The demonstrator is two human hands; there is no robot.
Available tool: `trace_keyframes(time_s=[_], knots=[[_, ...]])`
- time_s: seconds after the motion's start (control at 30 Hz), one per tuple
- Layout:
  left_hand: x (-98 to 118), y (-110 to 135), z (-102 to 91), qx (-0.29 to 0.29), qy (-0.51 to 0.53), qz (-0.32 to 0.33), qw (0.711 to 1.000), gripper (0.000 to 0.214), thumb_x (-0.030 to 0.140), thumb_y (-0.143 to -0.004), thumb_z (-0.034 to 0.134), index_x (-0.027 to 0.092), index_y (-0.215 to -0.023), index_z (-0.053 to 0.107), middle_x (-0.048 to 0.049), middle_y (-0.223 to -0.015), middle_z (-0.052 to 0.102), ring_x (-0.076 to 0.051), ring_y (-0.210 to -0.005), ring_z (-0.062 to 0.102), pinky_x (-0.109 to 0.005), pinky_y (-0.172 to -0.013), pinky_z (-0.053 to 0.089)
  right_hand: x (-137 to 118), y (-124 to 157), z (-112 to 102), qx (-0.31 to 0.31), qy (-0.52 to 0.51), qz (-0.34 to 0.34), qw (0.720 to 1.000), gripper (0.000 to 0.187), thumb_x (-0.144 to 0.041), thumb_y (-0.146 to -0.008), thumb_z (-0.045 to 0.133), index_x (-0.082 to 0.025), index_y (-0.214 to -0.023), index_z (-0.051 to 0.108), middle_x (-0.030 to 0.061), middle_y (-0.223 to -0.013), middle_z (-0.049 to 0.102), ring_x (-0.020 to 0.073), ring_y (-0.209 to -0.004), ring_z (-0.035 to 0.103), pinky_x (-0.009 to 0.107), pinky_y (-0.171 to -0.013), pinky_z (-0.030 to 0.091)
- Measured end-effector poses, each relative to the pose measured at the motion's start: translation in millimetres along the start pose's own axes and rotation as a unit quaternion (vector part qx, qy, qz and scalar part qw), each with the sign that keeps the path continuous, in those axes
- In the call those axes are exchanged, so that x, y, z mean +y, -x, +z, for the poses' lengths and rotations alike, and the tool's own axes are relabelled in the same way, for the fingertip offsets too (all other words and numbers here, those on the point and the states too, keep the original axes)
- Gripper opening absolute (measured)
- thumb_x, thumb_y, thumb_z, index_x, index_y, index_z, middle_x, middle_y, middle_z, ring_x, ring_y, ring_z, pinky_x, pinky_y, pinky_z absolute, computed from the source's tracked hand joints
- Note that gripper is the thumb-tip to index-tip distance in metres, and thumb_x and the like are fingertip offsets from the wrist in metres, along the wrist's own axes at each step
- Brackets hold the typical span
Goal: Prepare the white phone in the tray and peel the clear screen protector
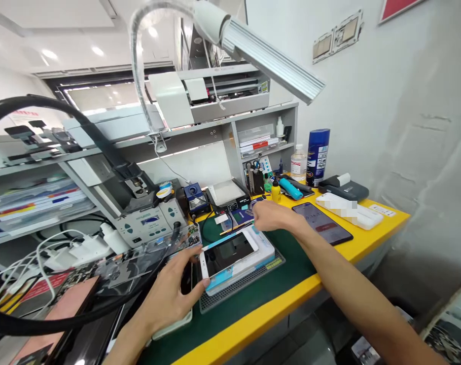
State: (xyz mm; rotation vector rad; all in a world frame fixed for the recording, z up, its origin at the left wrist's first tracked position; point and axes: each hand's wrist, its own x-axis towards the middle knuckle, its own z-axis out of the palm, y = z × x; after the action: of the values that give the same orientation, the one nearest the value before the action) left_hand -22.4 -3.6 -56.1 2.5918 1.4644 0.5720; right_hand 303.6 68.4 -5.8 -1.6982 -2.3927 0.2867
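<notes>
Spanning the short end of the white phone (230, 253), the left hand (169, 291) at lower centre-left has its thumb and index finger grasping the two left corners, probably so that the phone cannot slide. The phone lies screen up in the middle of the frame, its left end between those fingers and its long body reaching away to the right, so most of the glass stays uncovered. Under it is a flat white box (269, 249), which seems to serve as a raised rest, and under that a grey perforated pad (241, 282) on the green mat (215, 324) that covers part of the yellow surface (253, 315). Just past the phone's far right corner, the right hand (270, 215) has its fingers curled and turned away; whether they grip anything, I cannot tell. Near them lies a slim stick (236, 228). Farther right rests a dark phone (323, 223), well apart from the white one. Across the top hangs a lamp (272, 58), angled presumably to light the surface.
</notes>
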Motion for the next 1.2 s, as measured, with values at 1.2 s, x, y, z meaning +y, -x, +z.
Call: trace_keyframes(time_s=[1.2], knots=[[-45, 18, -67.8, 0.114, -0.187, -0.224, 0.95, 0.051, 0.058, -0.076, 0.064, 0.017, -0.104, 0.072, -0.0215, -0.109, 0.073, -0.042, -0.109, 0.065, -0.045, -0.087, 0.05, -44, -5, 37, 0.341, -0.156, -0.079, 0.924, 0.045, -0.036, -0.09, 0.05, -0.023, -0.053, 0.027, -0.0025, -0.047, 0.042, 0.013, -0.047, 0.038, 0.028, -0.053, 0.027]])
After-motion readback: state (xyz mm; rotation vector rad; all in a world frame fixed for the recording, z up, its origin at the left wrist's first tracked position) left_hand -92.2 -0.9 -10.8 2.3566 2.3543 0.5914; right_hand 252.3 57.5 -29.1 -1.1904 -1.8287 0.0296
